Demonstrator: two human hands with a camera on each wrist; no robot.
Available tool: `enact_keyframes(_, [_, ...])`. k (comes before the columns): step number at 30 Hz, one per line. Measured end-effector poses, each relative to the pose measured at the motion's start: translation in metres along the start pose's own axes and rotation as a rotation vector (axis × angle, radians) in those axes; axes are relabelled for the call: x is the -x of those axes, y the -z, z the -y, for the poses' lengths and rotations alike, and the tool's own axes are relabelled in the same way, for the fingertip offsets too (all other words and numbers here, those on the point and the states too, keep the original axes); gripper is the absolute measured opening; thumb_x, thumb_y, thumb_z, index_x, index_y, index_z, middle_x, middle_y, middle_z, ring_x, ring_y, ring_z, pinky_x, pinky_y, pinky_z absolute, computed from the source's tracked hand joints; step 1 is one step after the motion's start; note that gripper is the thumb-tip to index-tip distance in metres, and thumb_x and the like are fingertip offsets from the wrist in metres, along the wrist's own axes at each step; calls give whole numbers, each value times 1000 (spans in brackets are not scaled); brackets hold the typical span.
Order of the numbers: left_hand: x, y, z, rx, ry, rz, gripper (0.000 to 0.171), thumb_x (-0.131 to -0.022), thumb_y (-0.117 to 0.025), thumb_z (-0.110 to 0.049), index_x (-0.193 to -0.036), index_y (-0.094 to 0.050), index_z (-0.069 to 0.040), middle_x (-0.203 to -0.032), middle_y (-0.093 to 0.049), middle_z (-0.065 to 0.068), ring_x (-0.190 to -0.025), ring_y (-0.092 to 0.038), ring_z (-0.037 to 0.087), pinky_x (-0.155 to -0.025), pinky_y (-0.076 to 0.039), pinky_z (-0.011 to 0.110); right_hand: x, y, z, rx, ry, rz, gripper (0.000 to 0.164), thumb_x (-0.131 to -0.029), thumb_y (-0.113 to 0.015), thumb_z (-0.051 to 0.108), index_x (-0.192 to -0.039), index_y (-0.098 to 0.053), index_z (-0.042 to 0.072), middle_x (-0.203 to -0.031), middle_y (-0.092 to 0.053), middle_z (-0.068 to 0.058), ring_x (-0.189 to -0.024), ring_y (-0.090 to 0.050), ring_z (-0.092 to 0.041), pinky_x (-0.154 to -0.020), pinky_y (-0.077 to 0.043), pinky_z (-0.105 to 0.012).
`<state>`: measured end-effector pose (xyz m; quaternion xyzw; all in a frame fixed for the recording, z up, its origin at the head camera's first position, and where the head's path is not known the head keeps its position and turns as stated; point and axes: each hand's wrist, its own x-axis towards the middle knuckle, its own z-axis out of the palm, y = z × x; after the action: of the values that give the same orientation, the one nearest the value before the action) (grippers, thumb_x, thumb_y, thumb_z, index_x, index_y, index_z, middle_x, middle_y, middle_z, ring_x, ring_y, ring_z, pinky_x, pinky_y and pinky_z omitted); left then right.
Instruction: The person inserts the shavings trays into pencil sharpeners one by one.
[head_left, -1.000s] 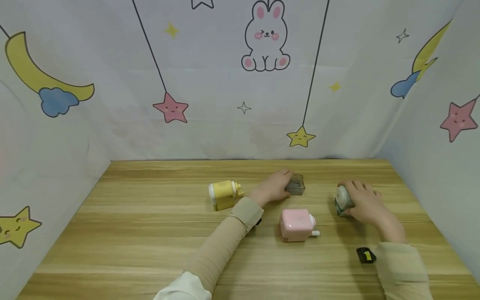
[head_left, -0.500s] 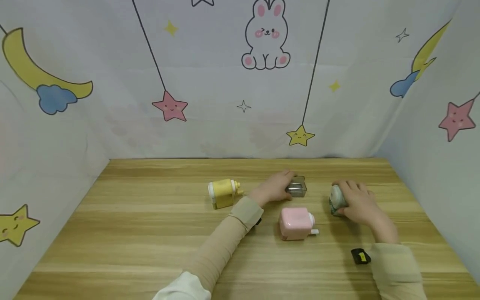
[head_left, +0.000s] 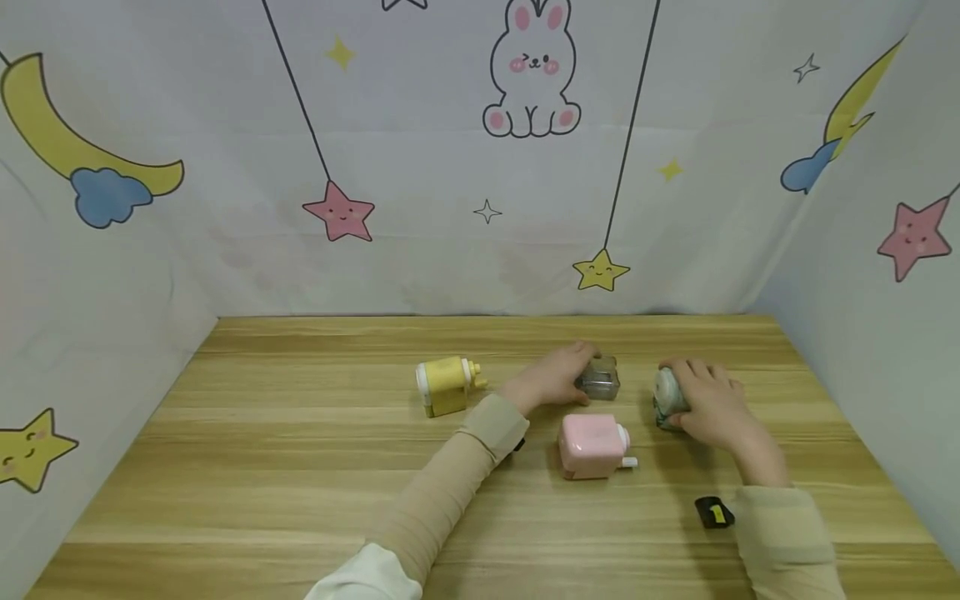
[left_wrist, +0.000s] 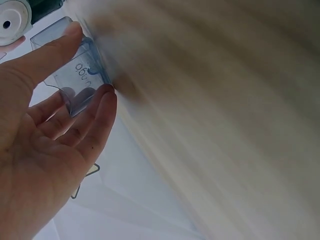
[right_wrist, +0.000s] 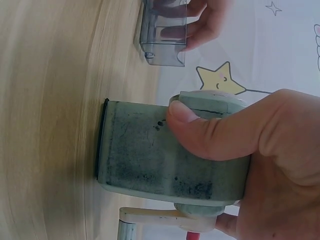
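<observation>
My left hand [head_left: 555,375] pinches a clear, smoky plastic shavings drawer [head_left: 602,377] between thumb and fingertips. In the left wrist view the see-through drawer [left_wrist: 87,74] has embossed lettering, and its lower edge is right at the wood. Facing it, my right hand [head_left: 712,404] grips a green crank pencil sharpener [head_left: 666,402], thumb on one side. The right wrist view shows the dark-smudged sharpener body [right_wrist: 140,155] close over the table, its crank handle [right_wrist: 150,216] on the side away from the drawer. A short gap separates drawer and sharpener. The palm hides part of the sharpener.
A pink crank sharpener [head_left: 591,446] stands just in front of the left hand. To the left is a yellow sharpener [head_left: 446,387], beside the left forearm. The wooden table [head_left: 300,467] ends at white printed curtains [head_left: 420,275]. A small black device [head_left: 714,512] sits by the right wrist.
My right hand has moved left with the green sharpener, and my left hand slightly right with the drawer. The gap between them has narrowed. The pink and yellow sharpeners stay put.
</observation>
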<state>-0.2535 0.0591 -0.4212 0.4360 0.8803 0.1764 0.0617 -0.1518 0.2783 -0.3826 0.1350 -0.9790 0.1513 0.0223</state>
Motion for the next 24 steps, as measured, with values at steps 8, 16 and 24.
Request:
enact_keyframes(8, [0, -1, -5, 28, 6, 5, 67, -72, -74, -20, -128, -39, -7, -128, -47, 8, -107, -46, 14, -96, -41, 28, -1, 0, 6, 18, -7, -11, 67, -68, -73, 8, -125, -39, 1, -120, -43, -33, -107, -30, -53, -81, -28, -74])
enact_keyframes(16, [0, -1, -7, 37, -2, 30, 66, -74, -72, -21, -129, -39, -8, -131, -46, 7, -109, -44, 13, -97, -40, 26, -3, -2, 9, 27, -15, -9, 67, -70, -72, 9, -126, -38, 1, -121, -43, -32, -106, -32, -51, -82, -29, -71])
enact_keyframes(24, [1, 0, -11, 62, -32, 30, 65, -74, -73, -18, -129, -40, -7, -130, -47, 8, -108, -45, 13, -95, -40, 25, -6, -4, 14, 41, -14, -7, 68, -71, -71, 11, -128, -37, 0, -122, -43, -32, -108, -31, -51, -83, -30, -71])
